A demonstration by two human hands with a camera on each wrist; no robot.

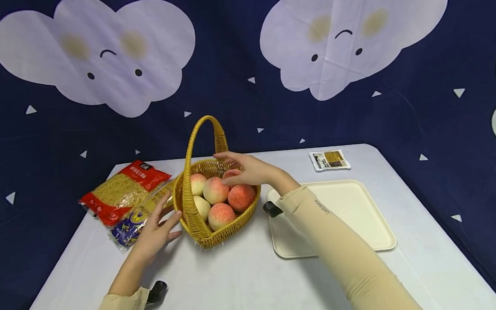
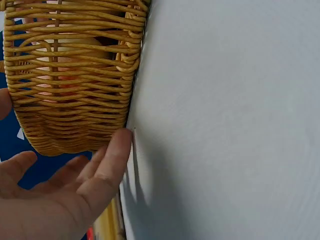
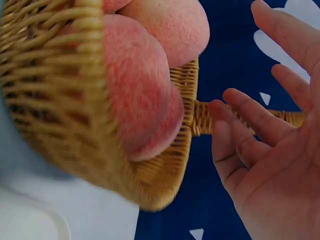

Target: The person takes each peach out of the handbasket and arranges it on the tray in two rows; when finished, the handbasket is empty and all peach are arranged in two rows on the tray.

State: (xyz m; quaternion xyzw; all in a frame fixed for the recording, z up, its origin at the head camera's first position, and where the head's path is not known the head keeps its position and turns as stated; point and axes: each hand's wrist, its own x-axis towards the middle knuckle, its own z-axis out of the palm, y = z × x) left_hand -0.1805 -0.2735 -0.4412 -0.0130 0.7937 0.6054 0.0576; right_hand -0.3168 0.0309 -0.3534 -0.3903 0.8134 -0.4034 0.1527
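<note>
A yellow wicker basket (image 1: pixel 227 233) with a tall arched handle (image 1: pixel 188 177) stands at the middle left of the table, holding several pink and cream peaches (image 1: pixel 221 216). My left hand (image 1: pixel 154 237) is at the basket's left side, fingers spread; in the left wrist view its fingertips come right up to the woven wall (image 2: pixel 75 110). Over the basket's back right rim hovers my right hand (image 1: pixel 251 169), fingers loosely extended above the peaches. The right wrist view shows that palm (image 3: pixel 285 165) holding nothing, beside the peaches (image 3: pixel 137 80) and near the handle's base.
A red bag of pasta (image 1: pixel 122 189) and a blue and yellow packet (image 1: pixel 128 226) lie left of the basket. To the right is a cream tray (image 1: pixel 349 215), partly under my right forearm. A small white packet (image 1: pixel 330 160) lies behind the tray, near the table's back edge.
</note>
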